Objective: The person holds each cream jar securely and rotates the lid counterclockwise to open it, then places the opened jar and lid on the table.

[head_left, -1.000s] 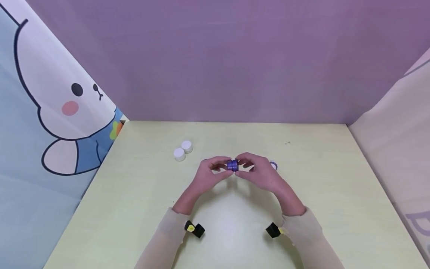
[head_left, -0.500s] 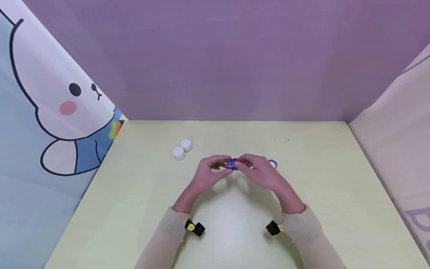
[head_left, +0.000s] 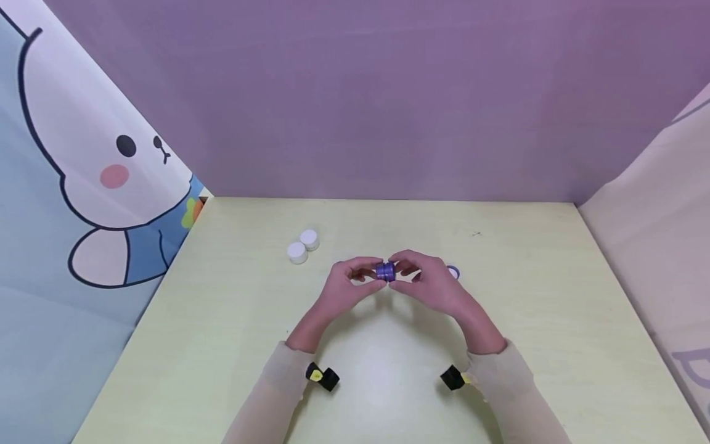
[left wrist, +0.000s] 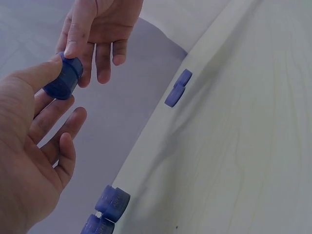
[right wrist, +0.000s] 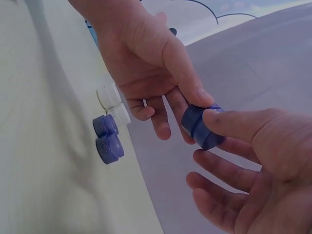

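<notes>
A: Both hands pinch the purple jar [head_left: 384, 272] above table [head_left: 554, 320] centre, left hand [head_left: 346, 287] at 9 o'clock, right hand [head_left: 429, 285] at 3.
B: Steadying 1 side while twisting the other seems best.

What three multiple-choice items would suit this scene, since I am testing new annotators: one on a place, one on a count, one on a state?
1. Where do the white caps lie?
A. On the table, left of the hands and farther back
B. In the right hand
C. At the near edge by the sleeves

2. How many white caps show in the head view?
A. One
B. Two
C. Four

3. How is the purple piece held?
A. It lies untouched on the table
B. The left hand alone grips it
C. Both hands pinch it above the table

Answers:
1. A: the white caps sit on the table.
2. B: two lie side by side.
3. C: left hand and right hand pinch the purple piece.
</notes>
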